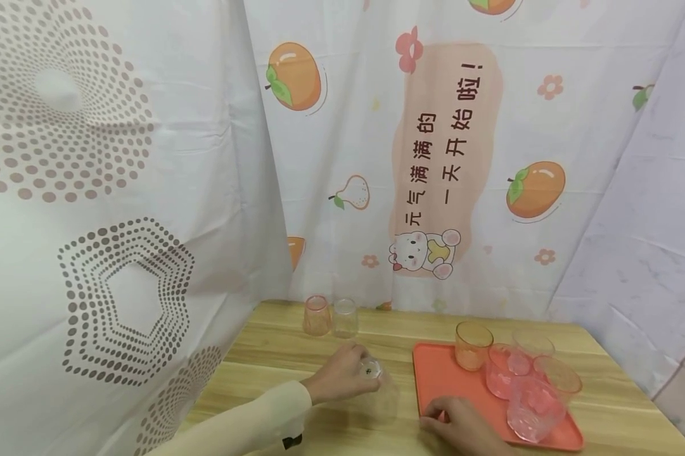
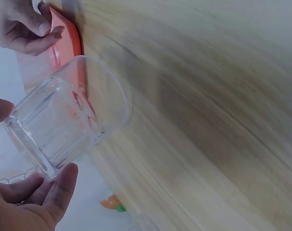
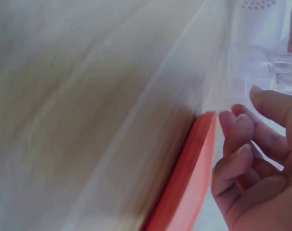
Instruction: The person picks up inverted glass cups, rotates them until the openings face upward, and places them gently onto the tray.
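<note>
head view: left of the tray [image 1: 433, 373], a clear cup [image 1: 381, 391] is pinched by fingers of the left hand [image 1: 342, 375]; the right hand [image 1: 462, 423] is loosely curled. the cup could be dropped if gripped too lightly.

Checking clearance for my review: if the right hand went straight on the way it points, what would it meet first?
Probably the clear glass held by the left hand, though depth is unclear.

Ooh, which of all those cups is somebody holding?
The clear cup in the left hand, gripped by its base, mouth toward the table. No hand grips the others near the curtain or at the red tray.
</note>
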The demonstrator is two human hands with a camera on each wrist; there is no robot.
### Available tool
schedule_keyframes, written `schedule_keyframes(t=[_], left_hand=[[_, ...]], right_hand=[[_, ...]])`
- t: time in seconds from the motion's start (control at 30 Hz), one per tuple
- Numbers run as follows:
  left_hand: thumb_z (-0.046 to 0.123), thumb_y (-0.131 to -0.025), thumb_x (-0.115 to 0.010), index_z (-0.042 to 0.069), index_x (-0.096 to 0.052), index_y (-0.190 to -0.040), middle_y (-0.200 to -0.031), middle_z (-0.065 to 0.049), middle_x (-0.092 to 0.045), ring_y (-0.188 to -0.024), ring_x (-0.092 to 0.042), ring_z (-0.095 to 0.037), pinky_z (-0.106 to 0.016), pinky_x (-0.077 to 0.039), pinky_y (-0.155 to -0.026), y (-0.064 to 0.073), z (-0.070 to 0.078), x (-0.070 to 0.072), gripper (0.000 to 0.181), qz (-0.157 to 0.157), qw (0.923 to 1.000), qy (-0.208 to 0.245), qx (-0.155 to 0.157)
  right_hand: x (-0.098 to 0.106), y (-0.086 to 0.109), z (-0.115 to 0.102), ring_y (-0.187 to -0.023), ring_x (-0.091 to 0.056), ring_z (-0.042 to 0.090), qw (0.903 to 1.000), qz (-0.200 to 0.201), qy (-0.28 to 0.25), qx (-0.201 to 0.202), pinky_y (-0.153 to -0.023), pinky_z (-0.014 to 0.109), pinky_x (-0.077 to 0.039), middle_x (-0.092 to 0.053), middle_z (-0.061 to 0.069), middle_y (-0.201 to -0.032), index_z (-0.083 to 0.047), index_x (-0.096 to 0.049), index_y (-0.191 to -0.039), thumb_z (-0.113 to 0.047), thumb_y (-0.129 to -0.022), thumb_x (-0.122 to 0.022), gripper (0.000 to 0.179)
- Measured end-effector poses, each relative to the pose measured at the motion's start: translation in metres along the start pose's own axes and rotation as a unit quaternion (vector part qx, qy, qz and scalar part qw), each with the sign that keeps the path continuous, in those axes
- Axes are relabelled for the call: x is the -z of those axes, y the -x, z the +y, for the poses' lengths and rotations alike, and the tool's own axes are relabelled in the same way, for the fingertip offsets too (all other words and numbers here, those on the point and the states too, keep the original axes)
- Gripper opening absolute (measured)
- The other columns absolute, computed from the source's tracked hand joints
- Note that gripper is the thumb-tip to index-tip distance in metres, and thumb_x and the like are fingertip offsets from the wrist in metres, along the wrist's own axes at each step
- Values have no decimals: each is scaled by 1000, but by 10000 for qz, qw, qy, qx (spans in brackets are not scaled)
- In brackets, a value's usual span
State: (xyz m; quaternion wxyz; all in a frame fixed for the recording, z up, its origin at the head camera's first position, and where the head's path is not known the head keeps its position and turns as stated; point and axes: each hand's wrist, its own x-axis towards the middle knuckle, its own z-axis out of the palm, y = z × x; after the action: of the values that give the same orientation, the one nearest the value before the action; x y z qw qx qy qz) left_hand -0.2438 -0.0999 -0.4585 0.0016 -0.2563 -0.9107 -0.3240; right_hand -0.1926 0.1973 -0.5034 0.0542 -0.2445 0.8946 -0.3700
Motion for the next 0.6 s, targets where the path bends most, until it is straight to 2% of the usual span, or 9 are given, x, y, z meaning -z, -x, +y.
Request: schedule_keyframes(t=[0.1,0.3,0.4,0.6], left_hand=[[46,-81,-79,9,-67,-113,-102,7,-58,-88,-54,-7,-26,-50,-71,0,2,-2,49,-59,9995,311,29],[42,-81,-80,13,-67,-107,-96,8,-60,-84,-56,-8,-27,-50,-69,-3,5,-7,40,-70,9969,777,61],[39,-83,-80,16,-68,-105,-94,9,-62,-82,-58,-8,-27,-51,-68,-5,5,-9,34,-71,9949,1010,48],[37,-87,-78,14,-69,-104,-90,6,-64,-77,-60,-8,-26,-53,-64,-6,8,-9,30,-31,9896,1438,38]], right_hand=[[-2,-1,-3,-62,-51,3,9974,-133,-702,-123,-53,25,-45,-69,-6,-85,-15,-76,-93,-29,-97,-72,16],[-7,-2,-4,-64,-57,9,9851,-207,-1683,-302,-53,26,-49,-72,3,-93,-6,-77,-103,-27,-101,-67,23],[-9,-4,-5,-59,-53,9,9743,-313,-2193,-409,-51,25,-46,-70,7,-89,-2,-75,-106,-26,-103,-64,27],[-9,-5,-8,-58,-48,9,9490,-304,-3004,-907,-53,22,-44,-65,3,-79,4,-72,-113,-28,-106,-60,36]])
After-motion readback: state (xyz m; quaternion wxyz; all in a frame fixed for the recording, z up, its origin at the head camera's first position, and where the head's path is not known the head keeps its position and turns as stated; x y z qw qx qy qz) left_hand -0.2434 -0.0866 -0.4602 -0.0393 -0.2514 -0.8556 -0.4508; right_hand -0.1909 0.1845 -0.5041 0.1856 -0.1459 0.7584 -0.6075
